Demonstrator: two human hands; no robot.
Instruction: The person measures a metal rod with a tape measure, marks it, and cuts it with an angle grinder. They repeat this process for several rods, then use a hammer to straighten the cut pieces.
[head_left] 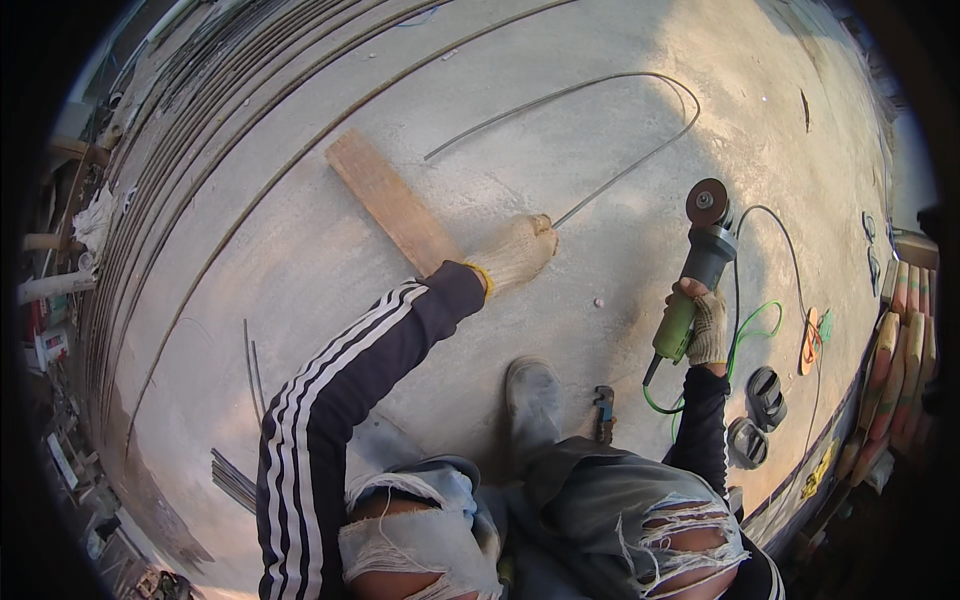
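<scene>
Over the grey floor, a bent metal rod extends in a wide hook ahead of the person. It is probably light and springy, good to take near an end, where the left hand has its grip closed around it. A wooden plank lies with its near end by this hand. At the right, the angle grinder — likely heavy toward its head — is in the right hand, its grip wrapped around the green body, safely away from the disc.
</scene>
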